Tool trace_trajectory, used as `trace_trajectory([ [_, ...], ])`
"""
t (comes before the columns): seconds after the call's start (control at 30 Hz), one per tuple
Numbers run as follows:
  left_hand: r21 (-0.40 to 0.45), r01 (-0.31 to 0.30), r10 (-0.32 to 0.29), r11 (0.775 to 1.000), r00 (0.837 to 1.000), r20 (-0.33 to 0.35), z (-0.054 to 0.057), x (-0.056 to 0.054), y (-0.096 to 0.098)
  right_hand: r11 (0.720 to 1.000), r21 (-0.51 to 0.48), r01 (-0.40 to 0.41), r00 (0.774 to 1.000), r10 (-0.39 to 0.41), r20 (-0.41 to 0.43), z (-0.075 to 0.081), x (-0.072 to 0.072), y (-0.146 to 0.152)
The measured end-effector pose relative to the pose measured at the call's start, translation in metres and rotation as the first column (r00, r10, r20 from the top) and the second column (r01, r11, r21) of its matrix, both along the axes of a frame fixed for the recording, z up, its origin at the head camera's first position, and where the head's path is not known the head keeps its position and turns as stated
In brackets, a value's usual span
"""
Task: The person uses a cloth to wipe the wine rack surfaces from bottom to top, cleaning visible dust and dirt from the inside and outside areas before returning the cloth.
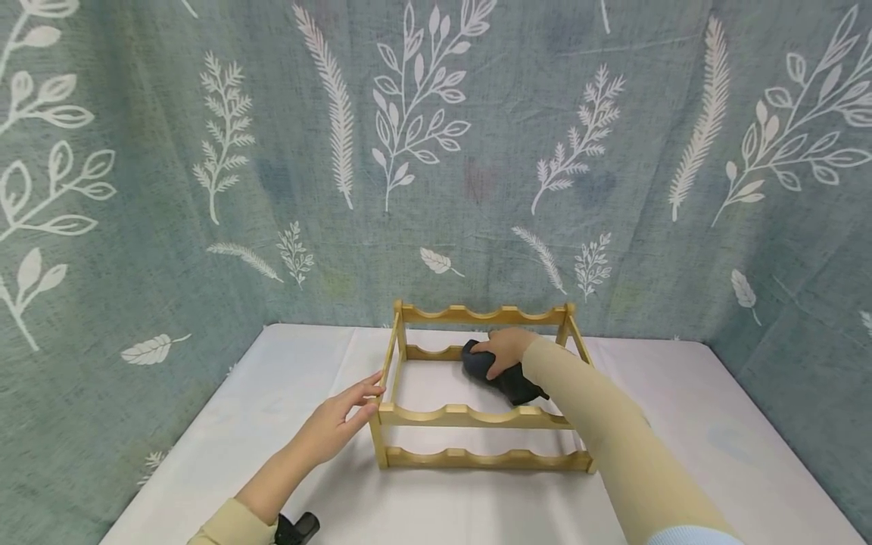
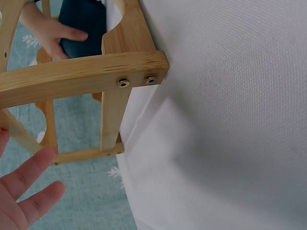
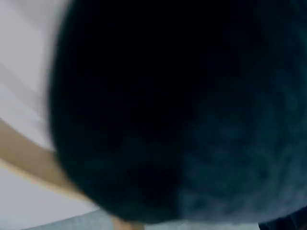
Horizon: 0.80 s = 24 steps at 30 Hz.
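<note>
**Wooden rack with dark object**

The rack [image 1: 456, 415], of pale, yellowish wood, stands upright on the white counter [image 1: 286, 363]. Its front and back each carry an upper and a lower scalloped rail, joined by straight side bars; two metal screw heads show near one corner. The dark object [image 1: 518, 384], blue-black and rounded at one end, lies obliquely within the rack's outline, its rounded end toward the back rails. Its surface is blurred at close range.

On the white surface [image 1: 306, 363] stands a wooden rack [image 1: 453, 415]; at its nine o'clock the left hand [image 1: 332, 425] touches the frame, toward one the right hand [image 1: 509, 350] grips a dark bundle [image 1: 512, 386], apparently cloth.
</note>
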<state>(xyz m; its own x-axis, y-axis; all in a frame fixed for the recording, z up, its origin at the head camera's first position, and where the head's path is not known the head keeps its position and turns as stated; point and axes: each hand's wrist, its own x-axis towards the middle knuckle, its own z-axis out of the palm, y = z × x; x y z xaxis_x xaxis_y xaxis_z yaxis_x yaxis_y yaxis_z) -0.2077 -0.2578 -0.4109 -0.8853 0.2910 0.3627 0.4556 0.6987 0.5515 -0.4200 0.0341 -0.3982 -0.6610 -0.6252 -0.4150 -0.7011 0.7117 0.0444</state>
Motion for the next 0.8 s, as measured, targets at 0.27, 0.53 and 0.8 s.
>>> trace_trajectory([
  [0.27,-0.007,-0.006,0.006,1.000,1.000,-0.004,-0.001,0.001,-0.001,0.992,0.093,-0.080,0.984,0.094,-0.151,-0.009,0.002,-0.015],
  [0.53,0.005,-0.001,0.001,1.000,1.000,0.005,0.000,-0.001,0.002,0.995,0.072,-0.066,0.991,0.073,-0.110,-0.006,0.002,-0.002],
  [0.8,-0.004,-0.016,0.016,1.000,1.000,0.005,-0.001,0.001,0.000,0.993,0.079,0.084,0.996,-0.083,-0.021,0.002,0.004,0.038],
])
